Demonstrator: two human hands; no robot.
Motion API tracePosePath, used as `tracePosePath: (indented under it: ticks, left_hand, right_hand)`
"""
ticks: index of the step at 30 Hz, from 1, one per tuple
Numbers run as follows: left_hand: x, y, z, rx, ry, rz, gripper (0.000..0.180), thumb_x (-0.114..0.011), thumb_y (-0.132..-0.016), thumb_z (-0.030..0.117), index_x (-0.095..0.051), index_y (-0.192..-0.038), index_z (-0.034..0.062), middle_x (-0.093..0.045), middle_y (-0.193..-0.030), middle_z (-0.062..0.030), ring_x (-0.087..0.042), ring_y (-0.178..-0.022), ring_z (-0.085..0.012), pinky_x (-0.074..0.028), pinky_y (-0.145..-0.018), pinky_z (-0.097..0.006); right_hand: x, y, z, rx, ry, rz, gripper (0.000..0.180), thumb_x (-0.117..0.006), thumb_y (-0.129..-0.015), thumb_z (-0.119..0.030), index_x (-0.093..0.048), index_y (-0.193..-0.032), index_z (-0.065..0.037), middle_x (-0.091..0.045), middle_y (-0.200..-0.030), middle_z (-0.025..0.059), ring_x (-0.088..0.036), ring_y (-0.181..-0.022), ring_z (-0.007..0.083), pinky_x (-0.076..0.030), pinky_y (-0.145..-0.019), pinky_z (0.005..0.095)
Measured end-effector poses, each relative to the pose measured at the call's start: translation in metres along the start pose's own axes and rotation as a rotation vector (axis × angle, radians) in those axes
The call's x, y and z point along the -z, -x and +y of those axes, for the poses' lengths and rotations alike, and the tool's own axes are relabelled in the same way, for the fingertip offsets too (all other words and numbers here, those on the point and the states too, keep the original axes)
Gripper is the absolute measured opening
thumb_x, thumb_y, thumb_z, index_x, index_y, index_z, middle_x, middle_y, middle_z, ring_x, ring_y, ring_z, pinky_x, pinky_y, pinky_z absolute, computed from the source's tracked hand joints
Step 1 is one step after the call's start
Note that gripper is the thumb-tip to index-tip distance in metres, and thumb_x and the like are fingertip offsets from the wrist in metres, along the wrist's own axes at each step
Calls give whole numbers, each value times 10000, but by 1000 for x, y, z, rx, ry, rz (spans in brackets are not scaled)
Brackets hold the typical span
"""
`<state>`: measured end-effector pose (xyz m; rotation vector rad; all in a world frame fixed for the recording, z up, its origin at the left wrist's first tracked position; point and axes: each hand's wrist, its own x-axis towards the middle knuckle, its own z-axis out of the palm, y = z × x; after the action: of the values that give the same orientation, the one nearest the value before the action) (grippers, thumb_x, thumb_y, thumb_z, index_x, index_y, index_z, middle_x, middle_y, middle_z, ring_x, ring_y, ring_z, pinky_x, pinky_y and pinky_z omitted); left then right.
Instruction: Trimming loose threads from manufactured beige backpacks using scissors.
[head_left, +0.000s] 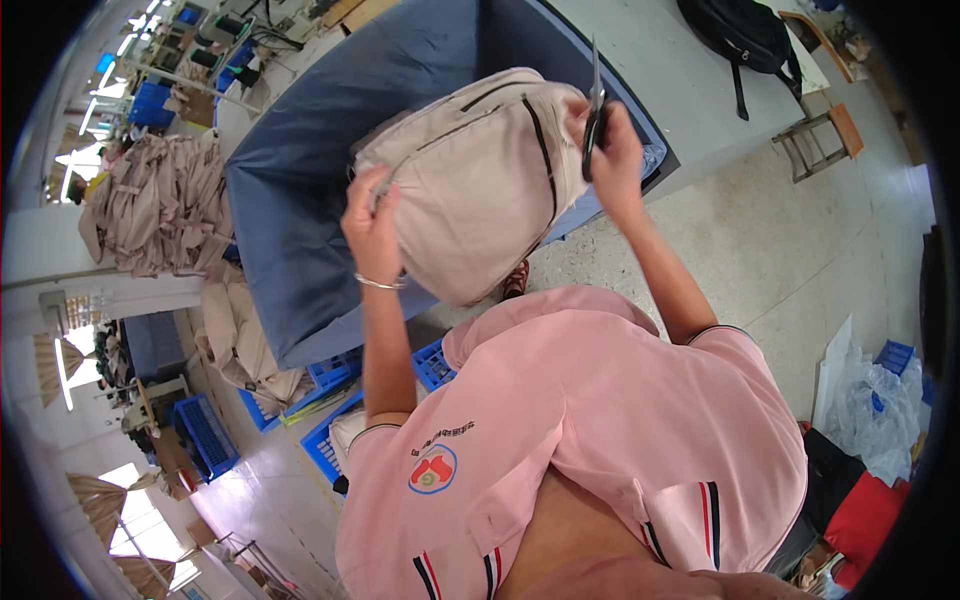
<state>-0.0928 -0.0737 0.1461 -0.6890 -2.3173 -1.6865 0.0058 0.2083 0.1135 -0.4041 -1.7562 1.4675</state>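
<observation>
A beige backpack [480, 170] with dark zip lines is held up over the front edge of a large blue fabric bin [290, 220]. My left hand [372, 228], a bracelet at its wrist, is closed on the backpack's left edge. On the other side, my right hand [615, 160] is closed round the black handles of a pair of scissors [596, 85], blades pointing up. The fingers of that hand also touch the backpack's right end; whether they grip its fabric I cannot tell.
Piled beige bags [150, 205] lie at the left, with more beige fabric [240, 340] over blue crates [330, 375] near the bin. A black backpack [740, 40] rests on a grey surface at the far right. Beyond it stands a small stool [825, 140]. Plastic bags [870, 400] lie at right.
</observation>
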Motion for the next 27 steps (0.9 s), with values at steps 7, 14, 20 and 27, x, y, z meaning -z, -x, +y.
tracePosePath:
  ticks: [7,14,20,27]
  left_hand:
    - [33,-109,25,-16,102,-298,191,-649,-876,58,-674,-1056,-3,-660,-1026,-23,-570,-964,-106,-430,-886,-245]
    - [-59,-188,-51,236,147,-716,219,-658,-887,165,-697,-1033,7,-660,-923,15,-551,-830,-58,-443,-775,-221]
    - [-165,-139,-155,174,-115,-878,216,-662,-893,174,-699,-1034,14,-662,-942,21,-568,-874,-65,-453,-799,-228]
    - [-205,-105,-196,586,279,-782,202,-685,-881,139,-692,-1052,31,-673,-931,3,-592,-825,-80,-474,-751,-211]
  right_hand:
    - [18,-6,21,-292,-222,-348,258,-738,-868,-166,-559,-1000,-35,-572,-913,-44,-490,-814,43,-402,-780,187]
    - [5,75,26,-689,-356,-169,280,-805,-770,-80,-560,-905,-78,-535,-780,-56,-492,-709,39,-411,-655,189]
    - [29,129,76,-814,-21,-97,262,-785,-802,-159,-567,-911,-65,-590,-766,-30,-558,-662,54,-445,-617,194]
    - [69,163,72,-803,371,-158,416,-736,-835,-370,-592,-870,19,-598,-629,83,-574,-547,167,-438,-529,314]
